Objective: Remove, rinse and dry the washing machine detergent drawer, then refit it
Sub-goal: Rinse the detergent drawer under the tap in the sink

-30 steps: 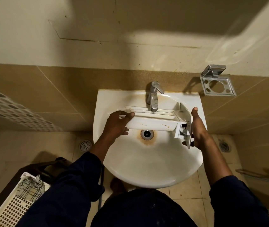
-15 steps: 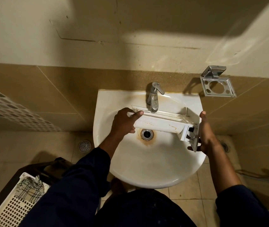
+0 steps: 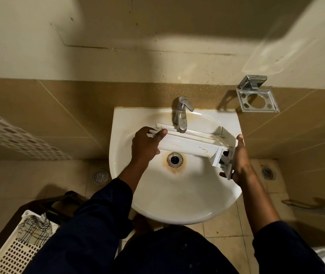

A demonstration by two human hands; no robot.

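Note:
I hold the white detergent drawer lengthwise over the white sink, just under the chrome tap. My left hand grips the drawer's left end, thumb on top. My right hand grips the front panel at the right end, fingers curled behind it. The drawer's side wall faces me and shows brown streaks. No water can be seen running from the tap.
A rust-stained drain sits below the drawer. On the tiled wall to the right hangs a metal holder. At lower left stands a white laundry basket with cloth. Floor drains lie on either side.
The drawer has shifted a little to the right and tilted, its right end lower. Both hands kept their hold and moved with it.

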